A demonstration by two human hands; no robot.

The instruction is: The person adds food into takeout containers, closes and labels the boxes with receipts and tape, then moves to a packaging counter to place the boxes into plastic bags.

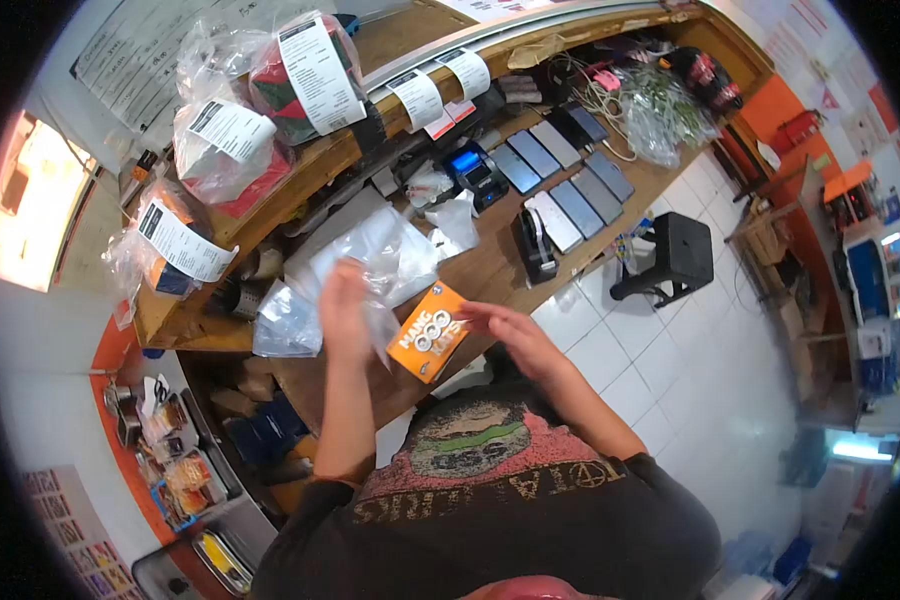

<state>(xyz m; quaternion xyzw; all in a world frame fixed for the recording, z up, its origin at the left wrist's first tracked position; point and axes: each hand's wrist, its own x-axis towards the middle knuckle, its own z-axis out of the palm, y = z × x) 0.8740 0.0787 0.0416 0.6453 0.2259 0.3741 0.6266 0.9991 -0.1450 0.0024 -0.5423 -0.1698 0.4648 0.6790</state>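
At twelve o'clock, the right hand point(518, 338) touches the orange box point(430, 333) — handling it seems the job now, and needs steady fingers next. Left hand point(344, 308) at eleven — can't tell either grip.

Small orange box point(430, 334), face up, white lettering incl. "MANG" plus round white-and-dark graphics, looks shut, sits skewed over the near side of the wooden counter point(492, 268); resting or raised, can't tell. Clear plastic bag point(379, 326), thin, crinkled, see-through, hangs just beside the box's left side, partly blurred; contact with box unclear.
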